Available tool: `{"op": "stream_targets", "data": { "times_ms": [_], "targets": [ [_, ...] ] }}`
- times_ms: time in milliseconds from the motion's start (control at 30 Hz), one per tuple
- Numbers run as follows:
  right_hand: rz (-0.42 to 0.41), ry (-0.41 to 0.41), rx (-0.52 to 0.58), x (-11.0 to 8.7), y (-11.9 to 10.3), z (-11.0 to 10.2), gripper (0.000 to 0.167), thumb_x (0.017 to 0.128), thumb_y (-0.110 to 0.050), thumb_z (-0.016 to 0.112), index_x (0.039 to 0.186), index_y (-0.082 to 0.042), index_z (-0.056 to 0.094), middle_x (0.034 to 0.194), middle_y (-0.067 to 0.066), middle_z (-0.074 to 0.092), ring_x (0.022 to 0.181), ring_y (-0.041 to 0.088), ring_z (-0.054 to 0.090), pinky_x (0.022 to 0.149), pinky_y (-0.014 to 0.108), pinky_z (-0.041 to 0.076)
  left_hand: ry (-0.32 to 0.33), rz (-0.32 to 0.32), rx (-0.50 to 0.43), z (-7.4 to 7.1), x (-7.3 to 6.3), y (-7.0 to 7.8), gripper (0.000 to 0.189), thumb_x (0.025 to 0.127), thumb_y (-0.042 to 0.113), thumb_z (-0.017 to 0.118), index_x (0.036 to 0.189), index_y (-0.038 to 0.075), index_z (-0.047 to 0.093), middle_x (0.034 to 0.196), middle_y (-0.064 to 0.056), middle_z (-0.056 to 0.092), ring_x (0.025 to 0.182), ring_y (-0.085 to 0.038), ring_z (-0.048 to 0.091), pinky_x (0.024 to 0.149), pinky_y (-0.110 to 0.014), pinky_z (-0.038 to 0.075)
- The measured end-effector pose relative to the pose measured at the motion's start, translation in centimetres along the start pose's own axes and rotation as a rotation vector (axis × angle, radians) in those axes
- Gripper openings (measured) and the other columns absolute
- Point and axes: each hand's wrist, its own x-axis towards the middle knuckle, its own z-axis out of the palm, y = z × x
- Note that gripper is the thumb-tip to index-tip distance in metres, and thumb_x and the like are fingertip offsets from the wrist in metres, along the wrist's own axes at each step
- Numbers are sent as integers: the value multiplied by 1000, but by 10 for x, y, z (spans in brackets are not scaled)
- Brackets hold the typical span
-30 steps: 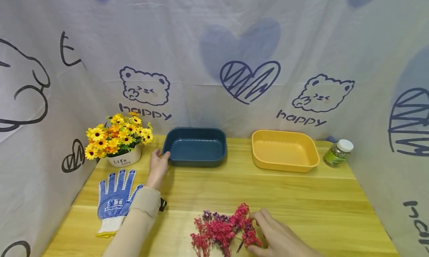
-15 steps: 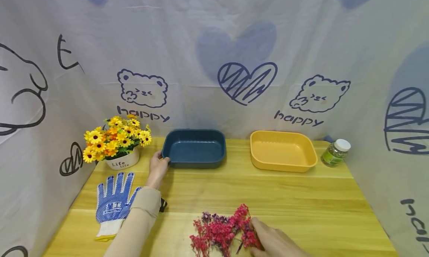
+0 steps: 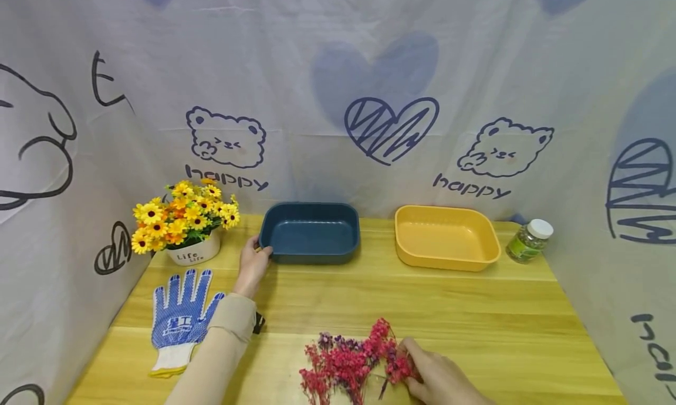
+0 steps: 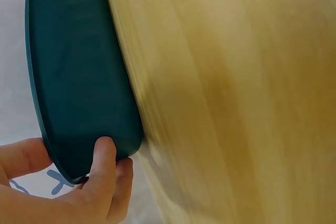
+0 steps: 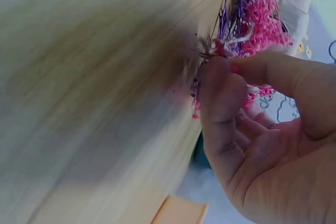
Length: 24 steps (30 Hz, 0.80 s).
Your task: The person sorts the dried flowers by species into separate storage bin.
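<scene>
In the head view my left hand (image 3: 253,263) grips the front left corner of a dark teal rectangular tray (image 3: 310,257). The left wrist view has that hand's fingers curled about the tray's end (image 4: 79,77), one fingertip at the rim and others along the wall. Low in the middle of the head view lies a bunch of red-pink and purple dried flowers (image 3: 345,361). At its right side my right hand (image 3: 438,374) pinches a small dried flower sprig (image 3: 398,367). Close up in the right wrist view, thumb and forefinger meet on its thin stems, partly hidden by the fingers.
A yellow tray (image 3: 449,261) stands at the back right, beside a white-lidded jar (image 3: 530,240). Yellow artificial flowers (image 3: 182,217) in a white pot are at the back left. A blue and white work glove (image 3: 179,323) lies left of my left forearm. Printed cloth walls surround the table.
The right hand has closed its fingers on the sprig and drawn it slightly right from the bunch. The left hand has taken the teal tray's corner and moved the tray slightly right.
</scene>
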Motion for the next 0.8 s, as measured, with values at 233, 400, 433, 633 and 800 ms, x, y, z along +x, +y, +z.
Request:
{"op": "stream_targets", "data": {
  "times_ms": [233,400,433,633,800],
  "targets": [
    [16,48,109,1,-3,-9,45,89,-2,72,126,-18,51,92,-2,57,65,0,48,55,21,44,-12,7,-9,-1,0,-2,62,108,3,43,165,-4,20,168,-29,28,149,-39,40,122,-50,42],
    [14,-31,454,3,0,-14,43,92,2,62,131,-5,44,84,-2,46,66,2,44,56,19,44,-13,13,-4,-2,0,-3,62,108,3,44,165,-4,19,168,-29,27,152,-40,38,124,-50,41],
    [0,-59,545,3,2,-15,43,93,3,59,132,-1,41,83,-3,46,65,2,45,57,18,44,-16,11,-1,-2,0,-3,62,109,4,44,166,-3,19,169,-29,26,153,-41,37,125,-50,40],
    [-58,-144,920,5,10,-18,43,98,5,50,139,6,35,99,1,74,86,10,74,79,25,64,-15,22,1,-2,-1,-3,61,109,5,45,165,-3,21,169,-27,27,155,-40,35,126,-50,40],
    [0,-97,965,8,13,-18,46,96,7,51,140,3,37,103,4,74,95,14,77,89,30,65,-10,32,39,-2,0,-5,62,109,7,46,165,-2,22,169,-27,28,155,-39,34,125,-51,40]
  ]
}}
